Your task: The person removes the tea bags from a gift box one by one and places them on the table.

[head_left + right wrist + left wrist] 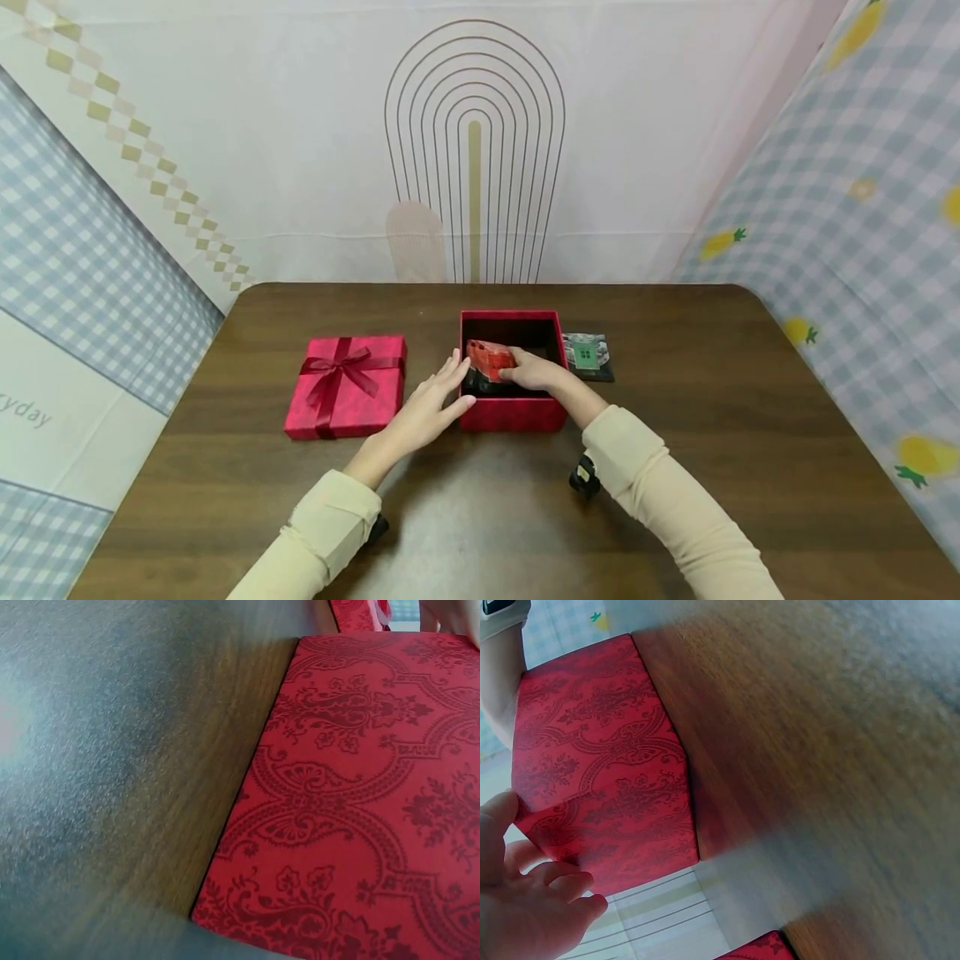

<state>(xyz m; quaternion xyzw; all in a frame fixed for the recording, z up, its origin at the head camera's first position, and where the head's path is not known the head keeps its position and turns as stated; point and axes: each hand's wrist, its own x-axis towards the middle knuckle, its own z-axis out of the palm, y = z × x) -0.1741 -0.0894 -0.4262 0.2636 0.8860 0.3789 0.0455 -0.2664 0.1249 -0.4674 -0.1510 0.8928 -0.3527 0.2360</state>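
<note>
In the head view, an uncovered red box (512, 415) with a dark inside stands on the table, and its patterned outer side (600, 765) shows in the left wrist view. My right hand (531, 371) reaches into it and pinches the right end of a red-and-black packet (489, 360), which lies tilted at the left inside. My left hand (427, 406) has its fingers extended against the box's left wall. In the right wrist view the box's side (360, 795) fills most of the picture, and the right hand itself is out of sight there.
The red lid (347, 387) with a ribbon bow lies left of the box. Close by the box's right side is a flat dark piece with a green window picture (587, 356). All stand on a brown wooden table (712, 433), with a patterned cloth (300, 167) behind.
</note>
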